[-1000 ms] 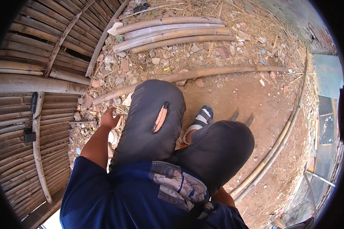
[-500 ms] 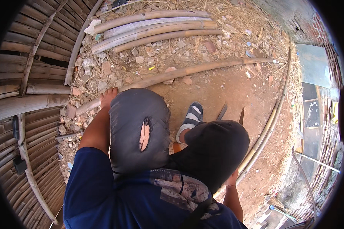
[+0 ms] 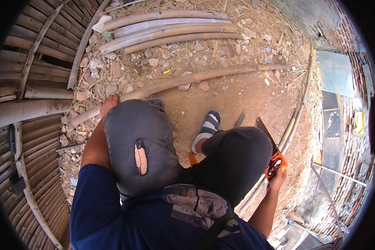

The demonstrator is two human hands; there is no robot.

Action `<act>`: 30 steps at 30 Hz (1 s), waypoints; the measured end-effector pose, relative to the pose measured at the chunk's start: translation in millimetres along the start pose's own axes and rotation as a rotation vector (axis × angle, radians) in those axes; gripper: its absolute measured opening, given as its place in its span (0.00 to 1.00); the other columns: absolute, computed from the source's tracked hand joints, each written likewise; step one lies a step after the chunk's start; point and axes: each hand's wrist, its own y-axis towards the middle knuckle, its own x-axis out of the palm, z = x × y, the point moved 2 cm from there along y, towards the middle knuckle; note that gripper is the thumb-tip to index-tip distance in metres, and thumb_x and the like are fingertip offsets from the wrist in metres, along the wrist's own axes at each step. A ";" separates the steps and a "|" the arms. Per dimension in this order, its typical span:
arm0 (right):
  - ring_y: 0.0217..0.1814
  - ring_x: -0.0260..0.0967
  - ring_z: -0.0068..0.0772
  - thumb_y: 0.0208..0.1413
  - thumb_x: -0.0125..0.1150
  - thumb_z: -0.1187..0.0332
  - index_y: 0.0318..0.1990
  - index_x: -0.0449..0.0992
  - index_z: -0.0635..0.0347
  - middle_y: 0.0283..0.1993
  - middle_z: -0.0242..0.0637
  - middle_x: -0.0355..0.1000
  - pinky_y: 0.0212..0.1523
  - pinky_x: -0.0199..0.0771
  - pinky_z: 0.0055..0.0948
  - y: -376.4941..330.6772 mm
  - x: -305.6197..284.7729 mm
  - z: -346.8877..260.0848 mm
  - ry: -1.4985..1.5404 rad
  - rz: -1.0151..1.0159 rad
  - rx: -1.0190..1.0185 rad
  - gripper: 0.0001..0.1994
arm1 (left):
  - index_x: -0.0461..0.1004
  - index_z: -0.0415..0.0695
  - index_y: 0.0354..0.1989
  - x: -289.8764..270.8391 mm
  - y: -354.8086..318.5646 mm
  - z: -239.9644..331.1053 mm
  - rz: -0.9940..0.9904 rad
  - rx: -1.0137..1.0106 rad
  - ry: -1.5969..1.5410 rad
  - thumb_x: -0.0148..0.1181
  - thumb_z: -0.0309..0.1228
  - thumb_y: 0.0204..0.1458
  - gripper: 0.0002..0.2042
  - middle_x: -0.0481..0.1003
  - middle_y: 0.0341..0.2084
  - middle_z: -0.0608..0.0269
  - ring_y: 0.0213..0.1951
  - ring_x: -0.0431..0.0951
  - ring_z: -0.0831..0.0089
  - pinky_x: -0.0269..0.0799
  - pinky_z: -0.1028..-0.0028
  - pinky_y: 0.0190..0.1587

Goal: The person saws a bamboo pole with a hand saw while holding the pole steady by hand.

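A long bamboo pole point(image 3: 187, 79) lies across the ground in front of my knees, from the left out to the far right. My left hand point(image 3: 108, 104) is closed over its left part, beside my left knee. To the right of my right knee, my right hand point(image 3: 278, 180) grips the orange handle of a handsaw point(image 3: 276, 162). The saw's dark blade points forward, and my knee hides part of it. Another narrow dark blade point(image 3: 240, 118) rests on the dirt just beyond the same knee; its other end is hidden.
Several cut bamboo pieces point(image 3: 171, 31) lie side by side on rubble and straw at the back. A bamboo slat wall point(image 3: 37, 146) rises at the left. Long thin poles point(image 3: 296, 118) run along the right, before a brick wall point(image 3: 341, 187). My sandalled foot point(image 3: 208, 129) stands in the middle.
My right hand has come forward and right from beside my thigh, and the orange saw handle now shows in it. My left hand stays on the pole and my left knee has shifted left.
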 end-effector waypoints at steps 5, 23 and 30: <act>0.32 0.66 0.25 0.61 0.50 0.73 0.42 0.71 0.61 0.31 0.33 0.69 0.37 0.68 0.26 -20.9 -14.3 -41.6 0.053 0.033 -0.096 0.05 | 0.66 0.56 0.65 4.2 -10.8 -42.2 0.002 -0.034 -0.053 0.51 0.43 0.62 0.23 0.70 0.64 0.65 0.68 0.67 0.61 0.57 0.53 0.69; 0.36 0.64 0.25 0.57 0.63 0.69 0.54 0.68 0.64 0.38 0.33 0.67 0.39 0.66 0.25 -151.7 -3.7 -218.2 0.196 -0.152 -0.628 0.19 | 0.67 0.56 0.65 41.4 -7.3 -26.3 0.158 0.038 -0.141 0.52 0.49 0.62 0.25 0.71 0.61 0.60 0.69 0.65 0.58 0.45 0.43 0.71; 0.32 0.62 0.26 0.57 0.61 0.69 0.54 0.65 0.65 0.35 0.35 0.66 0.35 0.65 0.24 -155.6 69.5 -207.7 0.142 -0.451 -0.490 0.20 | 0.67 0.56 0.65 47.0 -5.1 -28.3 0.166 0.027 -0.155 0.53 0.51 0.61 0.26 0.71 0.61 0.59 0.68 0.65 0.57 0.44 0.42 0.71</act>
